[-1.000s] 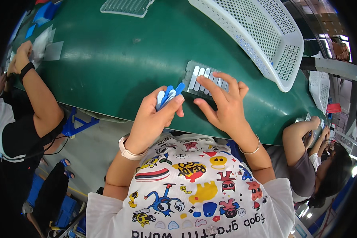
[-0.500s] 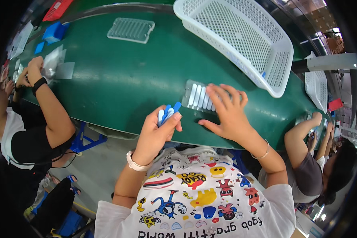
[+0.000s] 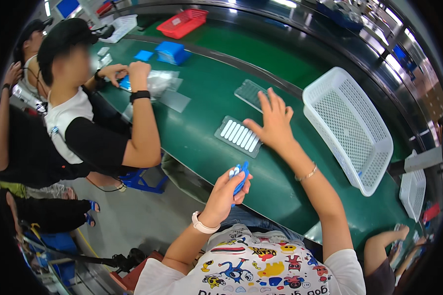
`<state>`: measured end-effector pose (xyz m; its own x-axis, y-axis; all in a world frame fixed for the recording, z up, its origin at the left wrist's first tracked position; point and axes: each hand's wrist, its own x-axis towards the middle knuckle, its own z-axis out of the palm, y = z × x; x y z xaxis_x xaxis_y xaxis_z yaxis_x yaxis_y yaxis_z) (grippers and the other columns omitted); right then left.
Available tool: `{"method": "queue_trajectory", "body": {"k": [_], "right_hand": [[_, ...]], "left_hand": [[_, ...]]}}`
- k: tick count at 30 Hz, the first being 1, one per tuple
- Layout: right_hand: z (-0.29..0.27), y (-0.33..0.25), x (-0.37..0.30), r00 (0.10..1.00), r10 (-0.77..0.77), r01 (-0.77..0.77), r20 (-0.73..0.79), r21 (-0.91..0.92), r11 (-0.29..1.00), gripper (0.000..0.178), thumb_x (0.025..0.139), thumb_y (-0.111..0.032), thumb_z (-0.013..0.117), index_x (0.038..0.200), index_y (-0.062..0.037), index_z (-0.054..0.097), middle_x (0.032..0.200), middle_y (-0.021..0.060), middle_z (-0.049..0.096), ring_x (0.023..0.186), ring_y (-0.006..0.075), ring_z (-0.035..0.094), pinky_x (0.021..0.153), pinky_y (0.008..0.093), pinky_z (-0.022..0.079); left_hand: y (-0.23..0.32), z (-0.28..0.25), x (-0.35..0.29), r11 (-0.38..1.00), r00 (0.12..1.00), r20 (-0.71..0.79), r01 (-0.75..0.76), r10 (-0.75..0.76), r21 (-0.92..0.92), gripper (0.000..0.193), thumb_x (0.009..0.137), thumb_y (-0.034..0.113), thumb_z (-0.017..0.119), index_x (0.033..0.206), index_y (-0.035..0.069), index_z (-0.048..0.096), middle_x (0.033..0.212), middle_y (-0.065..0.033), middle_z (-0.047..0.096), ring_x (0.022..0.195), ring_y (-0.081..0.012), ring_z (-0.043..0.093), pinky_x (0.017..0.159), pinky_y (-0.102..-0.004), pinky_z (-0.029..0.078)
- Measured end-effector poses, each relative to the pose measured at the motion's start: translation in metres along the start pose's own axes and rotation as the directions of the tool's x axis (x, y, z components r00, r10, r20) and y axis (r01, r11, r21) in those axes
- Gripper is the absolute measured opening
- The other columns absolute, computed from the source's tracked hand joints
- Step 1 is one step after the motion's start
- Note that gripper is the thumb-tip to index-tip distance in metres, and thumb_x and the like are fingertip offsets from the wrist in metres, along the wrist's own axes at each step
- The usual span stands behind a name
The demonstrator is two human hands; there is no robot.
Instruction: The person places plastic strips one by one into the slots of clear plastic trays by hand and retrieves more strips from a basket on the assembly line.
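Observation:
My left hand, near the table's front edge, is closed around a small bunch of blue and white strip-like pieces. Their lower parts are hidden by my fingers. Ahead of it lies a clear plastic tray with several white rounded strips side by side in its slots. My right hand is beyond that tray's right end, fingers spread and holding nothing. Its fingertips overlap the edge of a second clear ribbed tray with bare slots; whether they touch it I cannot tell.
A large white perforated basket stands to the right on the green table. At left, a co-worker's hands handle blue pieces near clear plastic bags. Beyond are a blue box and a red basket; another person's arm is at right.
The view has swung leftward. My right hand has moved off the filled tray toward the ribbed one, uncovering the white strips. My left hand still holds its bunch.

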<state>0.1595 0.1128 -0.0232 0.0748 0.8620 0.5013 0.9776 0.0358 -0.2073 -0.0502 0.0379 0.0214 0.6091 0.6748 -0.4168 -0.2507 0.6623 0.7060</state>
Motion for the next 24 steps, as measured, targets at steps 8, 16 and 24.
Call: {"method": "queue_trajectory", "body": {"k": [8,16,24], "right_hand": [[-0.019,0.039,-0.027,0.991,0.094,-0.087,0.096,-0.074,0.993,0.060,0.079,-0.034,0.066,0.125,-0.0002,0.048,0.124,0.0143,0.049,0.113,0.0293,0.045,0.090,0.0441,0.033],[-0.136,0.020,-0.149,0.918,0.191,-0.204,0.349,-0.002,0.979,0.063,0.075,-0.025,0.069,0.129,-0.0038,0.043,0.130,0.0113,0.046,0.116,0.0280,0.043,0.091,0.0467,0.027],[-0.161,0.006,-0.172,0.881,0.345,-0.470,0.323,0.515,0.717,0.035,0.078,-0.016,0.070,0.111,-0.0065,0.062,0.114,0.0088,0.059,0.104,0.0223,0.054,0.089,0.0377,0.038]], "left_hand": [[0.001,-0.006,-0.013,0.985,0.994,-0.073,-0.074,0.086,0.155,0.017,0.091,0.016,0.057,0.096,0.000,0.054,0.071,-0.0024,0.053,0.050,-0.0021,0.034,0.043,-0.0181,0.025],[-0.009,0.020,0.014,0.958,0.999,0.051,0.003,-0.019,0.286,0.017,0.089,0.014,0.061,0.094,-0.001,0.054,0.068,-0.0045,0.056,0.047,-0.0025,0.037,0.042,-0.0179,0.026],[-0.038,0.060,0.020,0.910,0.939,0.187,0.208,-0.288,0.358,0.017,0.087,0.017,0.064,0.087,0.002,0.054,0.064,-0.0033,0.057,0.047,-0.0020,0.037,0.042,-0.0183,0.026]]}}
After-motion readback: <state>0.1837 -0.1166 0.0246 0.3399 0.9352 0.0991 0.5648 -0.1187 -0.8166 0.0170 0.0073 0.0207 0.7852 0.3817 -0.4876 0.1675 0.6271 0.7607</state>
